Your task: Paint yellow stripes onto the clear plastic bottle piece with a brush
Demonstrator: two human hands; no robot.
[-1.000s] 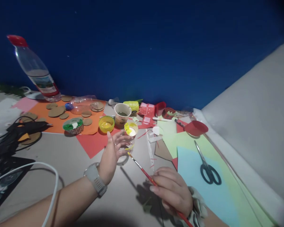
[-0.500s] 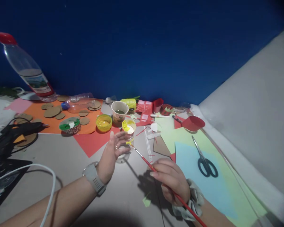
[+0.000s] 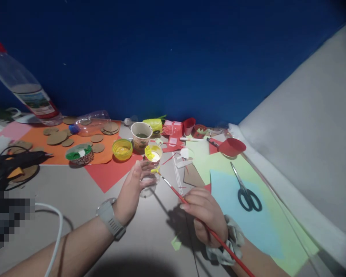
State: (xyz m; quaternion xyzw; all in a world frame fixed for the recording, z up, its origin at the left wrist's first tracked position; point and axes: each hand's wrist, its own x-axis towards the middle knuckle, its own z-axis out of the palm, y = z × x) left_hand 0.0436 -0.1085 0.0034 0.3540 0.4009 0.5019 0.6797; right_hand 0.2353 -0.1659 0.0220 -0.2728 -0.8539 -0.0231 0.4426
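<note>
The hands are apart: the left hand (image 3: 129, 194) is curled around the clear plastic piece (image 3: 152, 179) mid-worktop (image 3: 77, 192); the right hand (image 3: 207, 217) grips the red paintbrush (image 3: 173, 187), its tip at that piece. A loose hold could let the slick plastic twist and smear yellow paint (image 3: 155, 170); a far nudge could tip the paper cup (image 3: 141, 141).

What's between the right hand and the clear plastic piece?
Head view: the red paintbrush's front part, slanting from the right hand toward the clear plastic piece.
</note>
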